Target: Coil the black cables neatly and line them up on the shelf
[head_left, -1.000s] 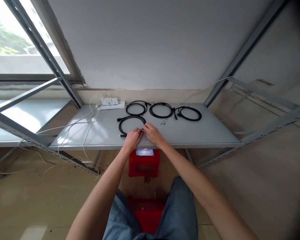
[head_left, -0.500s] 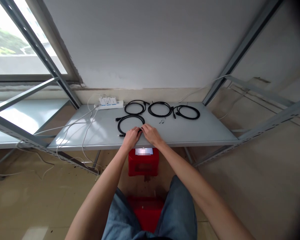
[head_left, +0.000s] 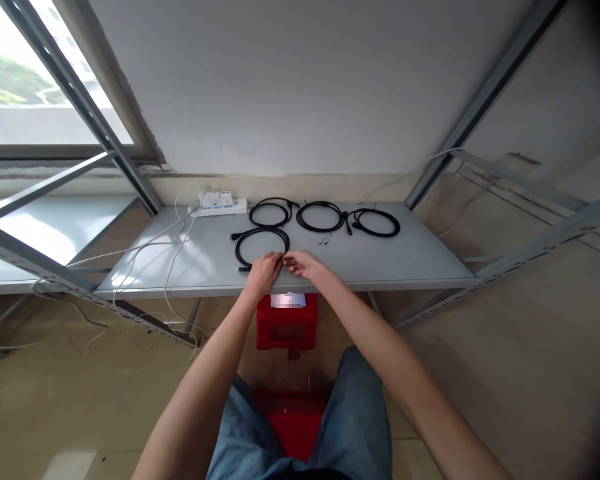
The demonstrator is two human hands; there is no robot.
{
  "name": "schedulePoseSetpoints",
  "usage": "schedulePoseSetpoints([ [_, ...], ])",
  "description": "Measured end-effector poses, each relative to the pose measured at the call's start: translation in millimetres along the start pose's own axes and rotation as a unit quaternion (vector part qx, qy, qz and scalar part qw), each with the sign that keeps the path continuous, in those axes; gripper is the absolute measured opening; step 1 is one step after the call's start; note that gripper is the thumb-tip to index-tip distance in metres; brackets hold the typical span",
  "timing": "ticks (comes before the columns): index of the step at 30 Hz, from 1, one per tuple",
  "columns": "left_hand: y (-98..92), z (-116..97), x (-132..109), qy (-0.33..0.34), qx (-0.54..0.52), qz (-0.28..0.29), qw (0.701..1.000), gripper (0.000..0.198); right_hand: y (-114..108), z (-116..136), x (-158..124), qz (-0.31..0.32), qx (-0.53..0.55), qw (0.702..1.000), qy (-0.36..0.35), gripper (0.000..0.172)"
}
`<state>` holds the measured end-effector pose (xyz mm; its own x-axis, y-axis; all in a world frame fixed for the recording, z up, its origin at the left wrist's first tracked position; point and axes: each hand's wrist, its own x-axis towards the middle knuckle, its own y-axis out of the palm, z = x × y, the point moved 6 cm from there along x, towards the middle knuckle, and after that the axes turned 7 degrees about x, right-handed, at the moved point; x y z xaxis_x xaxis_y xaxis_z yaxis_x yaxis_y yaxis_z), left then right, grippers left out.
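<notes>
Four coiled black cables (head_left: 320, 217) on a grey metal shelf (head_left: 395, 263): three in a row at the back, one front coil (head_left: 245, 250) nearer the edge. Left hand (head_left: 264, 274) and right hand (head_left: 303, 263) at that coil, both grips pinching its near right side, fingertips almost meeting. One white power strip (head_left: 219, 204) against the wall. Below, one red box (head_left: 286, 330) under the shelf, another red box (head_left: 293, 420) between the knees; contents hidden.

Your left forearm (head_left: 195, 393) and right forearm (head_left: 395, 347) are bare all the way down, and so are your left hand (head_left: 264, 275) and right hand (head_left: 303, 264). Over your legs you wear faded blue denim (head_left: 365, 407) (it runs out of frame, so shorts or trousers, you can't tell).
</notes>
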<state>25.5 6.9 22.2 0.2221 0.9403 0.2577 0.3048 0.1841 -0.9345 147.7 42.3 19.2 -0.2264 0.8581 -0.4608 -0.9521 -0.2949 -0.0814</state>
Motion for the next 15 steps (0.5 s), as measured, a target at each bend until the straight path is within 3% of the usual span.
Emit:
schedulePoseSetpoints([
  [2, -0.6, -1, 0, -0.001, 0.009, 0.004, 1.000, 0.029, 2, -5, 1, 0.041, 0.080, 0.994, 0.067, 0.029],
  [4, -0.8, -1, 1, 0.000, 0.017, 0.009, 1.000, 0.028, 0, -7, 4, 0.042, 0.092, 0.993, 0.057, 0.025],
  [9, 2.7, 1, 2, 0.001, 0.028, 0.017, 0.999, 0.028, -3, -6, 12, 0.014, -0.040, 0.993, -0.114, 0.020],
  [11, 3.8, 2, 3, 0.001, 0.028, 0.014, 1.000, 0.030, -5, -1, 10, -0.013, -0.122, 0.972, -0.202, 0.019],
  [15, 4.7, 2, 2, -0.003, 0.024, 0.012, 1.000, 0.031, -5, 7, 0, -0.061, -0.245, 0.903, -0.348, 0.009],
])
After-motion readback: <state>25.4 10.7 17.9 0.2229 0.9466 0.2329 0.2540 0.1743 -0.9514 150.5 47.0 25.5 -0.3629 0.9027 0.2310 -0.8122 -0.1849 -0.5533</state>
